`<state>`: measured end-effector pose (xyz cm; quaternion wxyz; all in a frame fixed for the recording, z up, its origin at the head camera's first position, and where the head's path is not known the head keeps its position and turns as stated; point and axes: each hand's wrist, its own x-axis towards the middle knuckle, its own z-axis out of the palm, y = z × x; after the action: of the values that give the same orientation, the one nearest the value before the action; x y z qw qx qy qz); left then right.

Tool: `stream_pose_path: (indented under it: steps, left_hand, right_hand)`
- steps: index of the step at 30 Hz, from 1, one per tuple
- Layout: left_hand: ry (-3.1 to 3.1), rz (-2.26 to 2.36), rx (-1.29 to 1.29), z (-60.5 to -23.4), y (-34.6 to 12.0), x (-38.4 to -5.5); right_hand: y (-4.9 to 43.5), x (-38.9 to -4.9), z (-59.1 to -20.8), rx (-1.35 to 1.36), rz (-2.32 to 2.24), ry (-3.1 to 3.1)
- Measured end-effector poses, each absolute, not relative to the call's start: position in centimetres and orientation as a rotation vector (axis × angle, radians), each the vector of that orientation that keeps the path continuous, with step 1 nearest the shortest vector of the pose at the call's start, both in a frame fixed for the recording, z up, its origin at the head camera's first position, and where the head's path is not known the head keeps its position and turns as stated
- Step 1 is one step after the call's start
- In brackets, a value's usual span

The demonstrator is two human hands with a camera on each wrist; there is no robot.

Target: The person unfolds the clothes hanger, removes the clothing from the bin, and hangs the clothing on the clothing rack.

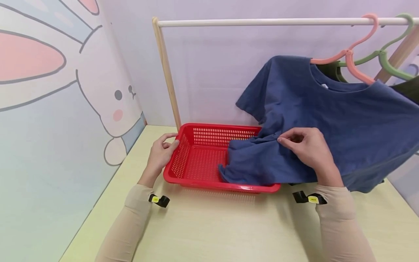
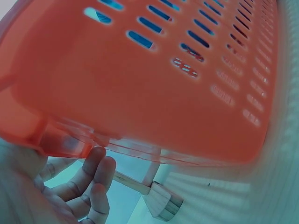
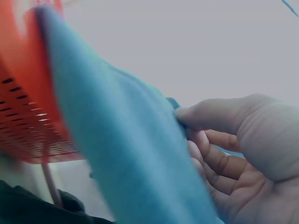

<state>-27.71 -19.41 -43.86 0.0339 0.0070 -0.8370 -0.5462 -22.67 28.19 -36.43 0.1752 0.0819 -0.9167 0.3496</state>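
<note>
A blue T-shirt [image 1: 294,109] hangs by its neck on a pink hanger [image 1: 351,58], its lower left part draped into a red plastic basket [image 1: 203,163]. Thumb and fingertips of my right hand [image 1: 307,145] pinch a fold of the shirt above the basket's right end. In the right wrist view the same cloth [image 3: 126,140] runs from the fingers over the basket's rim. At the basket's left end, my left hand [image 1: 162,153] grips the rim between thumb and fingers. The left wrist view shows the basket's slotted wall [image 2: 140,93] close up, with fingers curled at its rim.
A white rail [image 1: 262,23] on wooden legs [image 1: 167,72] spans the back. A green hanger [image 1: 396,65] with a dark garment [image 1: 409,89] hangs behind the shirt at the right. The pale tabletop [image 1: 222,229] lies in front, and a wall with a rabbit drawing [image 1: 108,98] borders the left.
</note>
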Motion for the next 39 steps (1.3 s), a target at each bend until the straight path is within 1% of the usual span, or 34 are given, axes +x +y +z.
stream_pose_path:
  steps: [12, 20, 33, 39]
  left_hand:
    - [-2.574, -1.683, 0.022, -44.0, -19.5, -27.8]
    - [-2.577, -1.687, 0.036, -43.9, -19.5, -27.7]
    - [-2.576, -1.675, 0.023, -43.8, -19.3, -27.7]
    - [-2.579, -1.681, 0.025, -43.8, -19.4, -27.6]
  right_hand:
    - [30.7, -20.2, -33.6, -0.059, 0.974, -2.475]
    - [32.2, -19.1, -32.5, -0.187, 0.982, -2.452]
    - [33.7, -18.8, -32.7, -0.311, 1.013, -2.499]
    - [33.7, -19.0, -32.6, -0.275, 0.991, -2.495]
